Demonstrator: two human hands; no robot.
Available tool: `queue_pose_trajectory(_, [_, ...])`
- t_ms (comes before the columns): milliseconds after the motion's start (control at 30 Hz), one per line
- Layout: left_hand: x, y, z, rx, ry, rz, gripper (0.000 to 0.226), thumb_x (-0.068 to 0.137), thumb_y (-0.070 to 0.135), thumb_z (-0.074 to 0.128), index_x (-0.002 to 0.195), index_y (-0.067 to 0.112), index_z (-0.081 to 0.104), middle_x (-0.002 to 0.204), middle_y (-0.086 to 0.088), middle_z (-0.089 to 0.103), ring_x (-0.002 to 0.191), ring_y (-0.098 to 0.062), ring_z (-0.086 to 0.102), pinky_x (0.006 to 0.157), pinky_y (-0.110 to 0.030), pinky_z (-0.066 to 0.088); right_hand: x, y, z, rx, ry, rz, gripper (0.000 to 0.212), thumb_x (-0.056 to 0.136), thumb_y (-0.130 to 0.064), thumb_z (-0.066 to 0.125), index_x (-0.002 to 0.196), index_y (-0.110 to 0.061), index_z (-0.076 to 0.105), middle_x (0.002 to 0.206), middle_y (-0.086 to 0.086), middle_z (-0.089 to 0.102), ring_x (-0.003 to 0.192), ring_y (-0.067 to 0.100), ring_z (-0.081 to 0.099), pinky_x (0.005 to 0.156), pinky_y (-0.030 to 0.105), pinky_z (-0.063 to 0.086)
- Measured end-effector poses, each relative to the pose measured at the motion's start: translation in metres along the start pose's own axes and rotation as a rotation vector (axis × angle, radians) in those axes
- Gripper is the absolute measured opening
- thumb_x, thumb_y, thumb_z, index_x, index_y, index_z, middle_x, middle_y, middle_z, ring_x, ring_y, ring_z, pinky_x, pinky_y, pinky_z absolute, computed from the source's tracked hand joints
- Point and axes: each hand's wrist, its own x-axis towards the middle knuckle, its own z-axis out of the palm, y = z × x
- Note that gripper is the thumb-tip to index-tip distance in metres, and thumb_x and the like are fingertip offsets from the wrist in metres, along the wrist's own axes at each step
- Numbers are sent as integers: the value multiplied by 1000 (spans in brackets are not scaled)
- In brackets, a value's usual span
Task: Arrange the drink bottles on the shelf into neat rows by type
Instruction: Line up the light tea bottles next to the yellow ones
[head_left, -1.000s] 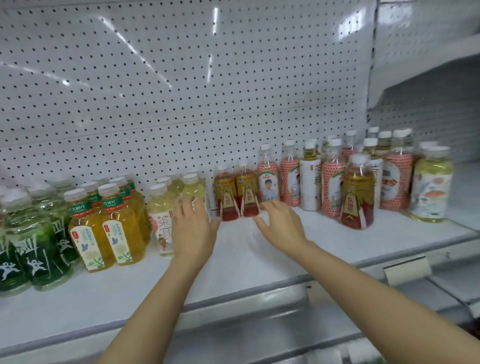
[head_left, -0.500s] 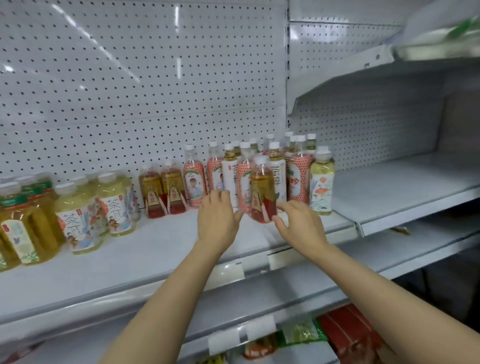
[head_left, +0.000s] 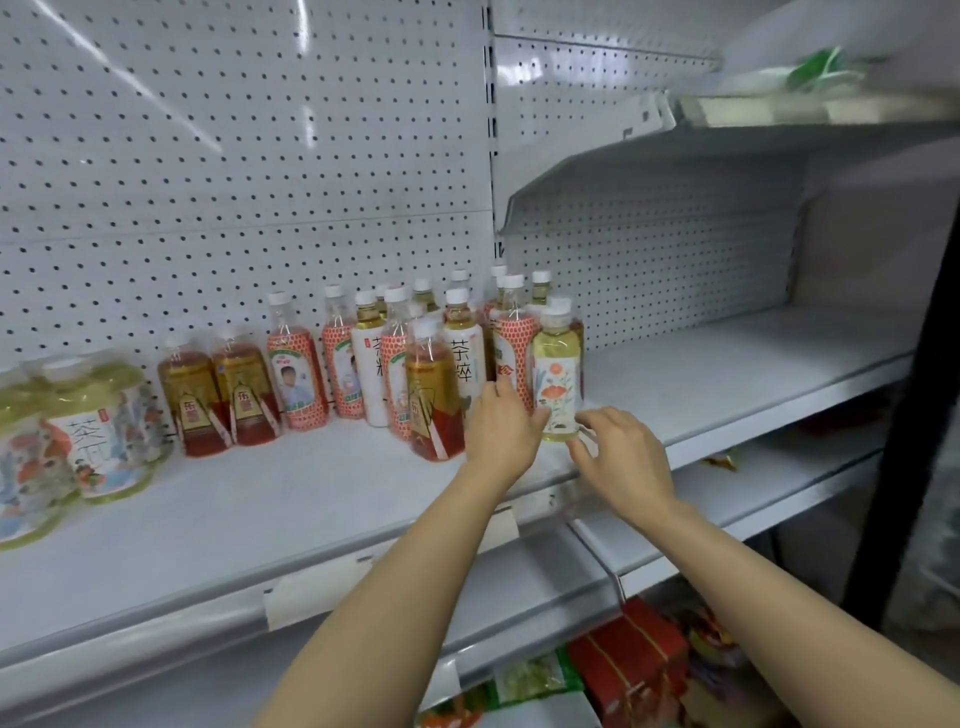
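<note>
left hand (head_left: 501, 428) fingers spread, steadying the cluster | right hand (head_left: 621, 457) released, likely cupping the pale floral bottle (head_left: 555, 382) | bottle at shelf (head_left: 727, 374) front, outside its row

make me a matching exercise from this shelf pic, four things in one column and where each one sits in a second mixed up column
Things:
1. pale bottle with flower label
2. amber bottle with gold and red label standing alone in front
3. pair of amber bottles
4. left hand

Places:
A. near the pegboard, left of the red-patterned bottle with a portrait label
B. at the right end of the group, just above the right hand
C. between the lone amber bottle and the flower-label bottle
D. forward of the cluster, just left of the left hand

Pairs: 1-B, 2-D, 3-A, 4-C
</note>
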Motion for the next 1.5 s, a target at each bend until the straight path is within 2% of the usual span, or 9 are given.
queue_pose_trajectory(200, [38,18,46,-251,-62,-153,80,86,44,70,143,4,29,144,-18,41,128,-36,46,103,-47,43,21,29,4,-37,38,28,26,86,-26,64,106,-9,67,100,9,69,95,29,62,77,36,49])
queue_pose_trajectory(567, [45,26,64,-318,19,-211,73,82,36,74,135,4,36,134,-14,47,120,-30,49,91,-35,43,41,55,37,59,-9,96,30,89,-26,60,115,-12,64,112,7,66,104,26,59,80,36,48])
queue_pose_trajectory(733, [30,28,54,-358,83,-249,83,62,65,57,123,11,42,117,-6,60,106,-26,61,83,-45,55,60,61,45,123,-52,75,28,91,-27,56,115,-12,62,113,8,64,102,27,59,77,35,48])
queue_pose_trajectory(833, [16,32,41,-382,121,-253,66,77,51,65,123,13,39,110,-1,60,99,-23,63,79,-42,57,71,65,49,146,-78,68,31,93,-32,54,116,-12,59,114,10,62,101,28,58,75,34,46])
queue_pose_trajectory(900, [10,29,36,-392,184,-270,54,82,46,65,119,19,36,107,-2,60,94,-21,64,77,-42,58,81,69,54,173,-107,95,38,93,-33,55,120,-7,54,118,15,58,106,31,55,79,37,46])
queue_pose_trajectory(1033, [-9,23,21,-389,308,-287,51,86,41,66,116,21,31,102,2,59,85,-13,63,69,-35,58,105,74,63,361,-159,183,68,90,-37,61,140,-1,32,135,22,47,123,36,45,95,42,42])
queue_pose_trajectory(1133, [-24,15,8,-390,405,-304,53,82,42,68,114,24,30,101,5,58,86,-11,63,67,-32,57,122,75,74,537,-232,244,83,84,-39,68,145,-6,22,138,20,43,124,36,46,98,46,43])
queue_pose_trajectory(1300, [-48,1,-14,-332,493,-345,52,85,31,71,115,20,30,98,8,53,86,-7,60,63,-29,55,138,70,89,742,-311,277,80,73,-38,79,134,-12,33,126,9,55,112,26,56,91,38,48])
queue_pose_trajectory(1500, [-71,-22,-34,-325,603,-431,50,85,27,71,114,17,33,96,5,54,84,-5,57,57,-22,44,127,62,92,803,-223,329,77,68,-40,82,124,-12,37,119,8,56,106,25,58,87,41,52])
